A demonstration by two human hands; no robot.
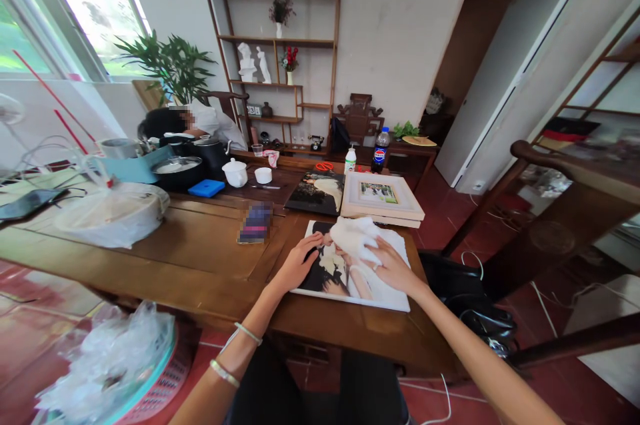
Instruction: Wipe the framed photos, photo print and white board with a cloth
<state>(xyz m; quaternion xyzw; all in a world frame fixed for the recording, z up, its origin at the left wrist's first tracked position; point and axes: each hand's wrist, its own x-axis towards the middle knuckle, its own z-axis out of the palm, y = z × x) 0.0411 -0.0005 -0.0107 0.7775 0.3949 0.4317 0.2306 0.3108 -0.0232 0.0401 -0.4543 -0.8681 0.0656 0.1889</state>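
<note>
A printed photo panel [327,278] with white edges lies flat on the wooden table in front of me. My left hand [301,262] rests on the panel's left side, fingers stretched out and holding nothing. On the panel's upper right, my right hand [391,266] grips a crumpled white cloth [354,236] and presses it against the picture. The cloth covers part of the printed image. Just behind lie a dark photo panel [316,192] and a stack of white frames [385,212], the upper one with a small picture in it.
A phone [255,223] lies left of the panel. Behind the frames stand a cola bottle [381,150] and a white bottle [350,160], near red scissors [324,166]. A person [210,124] leans over the far side. A basket of plastic bags [150,372] stands on the floor.
</note>
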